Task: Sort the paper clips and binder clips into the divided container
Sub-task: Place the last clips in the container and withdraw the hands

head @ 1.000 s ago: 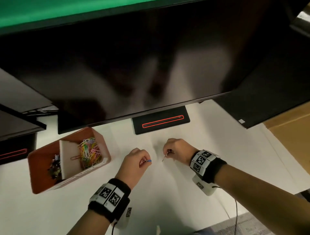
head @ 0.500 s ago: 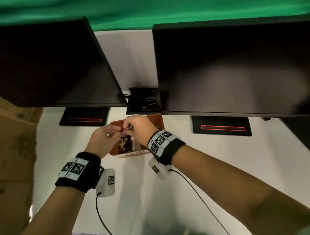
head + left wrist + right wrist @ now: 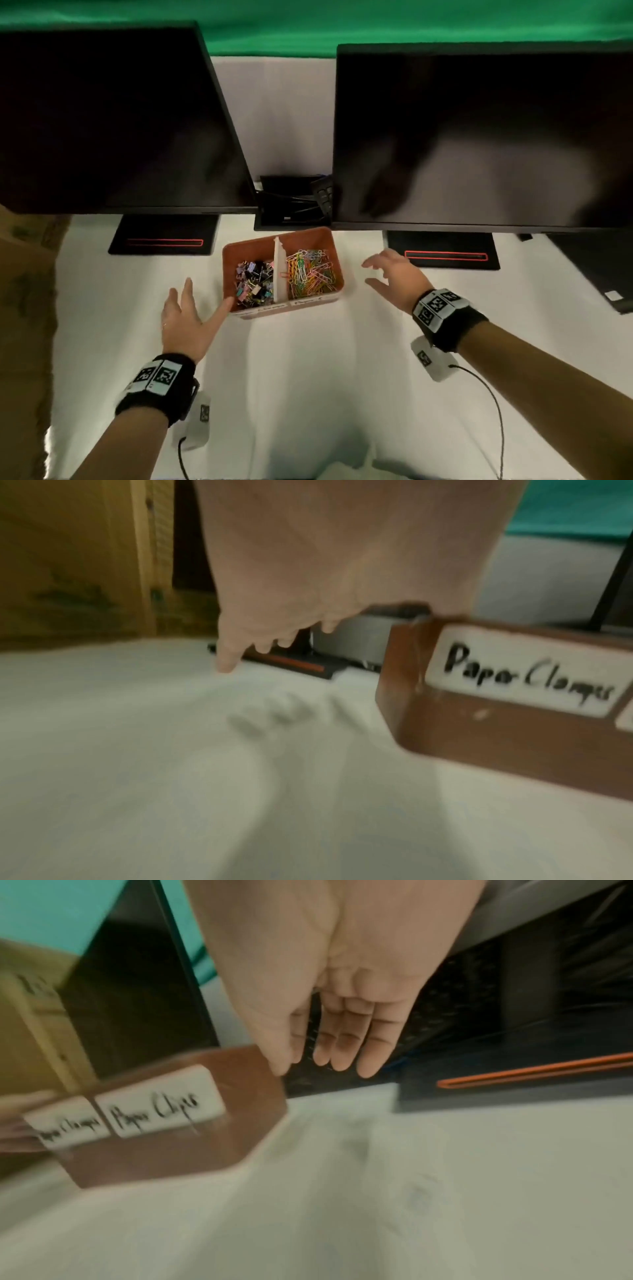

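A white cloth-covered counter [image 3: 308, 377] runs under two dark monitors, a left monitor [image 3: 113, 120] and a right monitor [image 3: 479, 137], each on a black base with a thin red outline; a green backdrop [image 3: 308, 20] shows above them, and a brown cardboard surface [image 3: 24, 308] stands at the left edge. Between the two monitor bases, near the middle of the counter, sits the divided container [image 3: 301, 236], a reddish-brown rectangular bin whose long axis runs left to right, its labelled front wall turned toward the person. A white divider [image 3: 279, 274] crosses it from front to back, splitting it into two compartments. The left compartment holds the binder clips [image 3: 255, 282], a dark and pastel heap; the right one holds the paper clips [image 3: 311, 274], a tangle of many colours. The left-wrist view reads "Paper Clamps" on the left label [image 3: 524, 674], and the right-wrist view reads "Paper Clips" on the right label [image 3: 161, 1107]. The left hand [image 3: 186, 318] lies just beside the container's left front corner, fingers straight and spread, holding nothing, the thumb reaching to the corner; whether it touches the wall is unclear. The right hand [image 3: 394, 277] hovers to the right of the container, apart from it, fingers loosely spread and empty.
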{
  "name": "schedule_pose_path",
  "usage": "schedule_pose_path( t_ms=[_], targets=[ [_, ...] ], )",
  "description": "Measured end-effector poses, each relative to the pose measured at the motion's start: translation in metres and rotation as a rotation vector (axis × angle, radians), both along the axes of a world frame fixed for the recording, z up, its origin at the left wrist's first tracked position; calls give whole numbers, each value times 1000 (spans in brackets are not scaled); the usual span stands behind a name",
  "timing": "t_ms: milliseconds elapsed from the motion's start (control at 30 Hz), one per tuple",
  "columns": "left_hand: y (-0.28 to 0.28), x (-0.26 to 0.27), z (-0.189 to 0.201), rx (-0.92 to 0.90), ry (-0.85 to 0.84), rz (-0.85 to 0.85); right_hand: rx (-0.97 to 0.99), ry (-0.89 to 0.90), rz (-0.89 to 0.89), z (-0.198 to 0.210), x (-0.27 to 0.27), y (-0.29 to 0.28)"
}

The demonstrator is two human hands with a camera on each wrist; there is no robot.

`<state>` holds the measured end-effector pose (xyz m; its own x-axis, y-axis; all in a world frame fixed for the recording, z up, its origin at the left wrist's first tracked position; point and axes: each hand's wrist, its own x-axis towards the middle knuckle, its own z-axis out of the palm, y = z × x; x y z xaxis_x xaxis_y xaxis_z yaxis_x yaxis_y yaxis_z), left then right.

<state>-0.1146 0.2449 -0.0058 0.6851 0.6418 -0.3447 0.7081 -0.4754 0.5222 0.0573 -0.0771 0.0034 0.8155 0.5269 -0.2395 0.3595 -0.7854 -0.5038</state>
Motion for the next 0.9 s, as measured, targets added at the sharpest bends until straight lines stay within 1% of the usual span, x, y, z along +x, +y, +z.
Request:
schedule_pose_path(
  t_ms=[67,133,167,200,267,300,333,400,467,667,833,900],
  targets=[
    [-3,-5,-19,-93,49,69,-86,12,-13,-15,-2,-28],
    [-9,-3,-30,-178,42,101,-156,47,-45,-25,-5,-45],
    [-13,-2,-33,-188,29,105,-184,70,-60,-30,-7,-50],
    [-17,-3,-36,-169,11,110,-202,87,-65,-33,-9,-54],
    [-21,-8,-45,-54,-3,101,-211,95,-54,-39,-11,-58],
    [-21,-12,-51,17,39,52,-208,92,-46,-40,-12,-60],
    [-22,-17,-56,80,119,-28,-206,90,-42,-41,-12,-61],
    [-22,-25,-67,146,288,-157,-195,101,-42,-42,-10,-62],
    [-24,-27,-69,147,366,-190,-183,113,-38,-41,-10,-64],
    [-24,-21,-65,127,466,-238,-206,145,-27,-42,-8,-63],
    [-23,-20,-65,124,473,-248,-327,190,27,-35,-7,-57],
    [-22,-19,-65,119,476,-239,-309,158,3,-24,-1,-51]
  ],
)
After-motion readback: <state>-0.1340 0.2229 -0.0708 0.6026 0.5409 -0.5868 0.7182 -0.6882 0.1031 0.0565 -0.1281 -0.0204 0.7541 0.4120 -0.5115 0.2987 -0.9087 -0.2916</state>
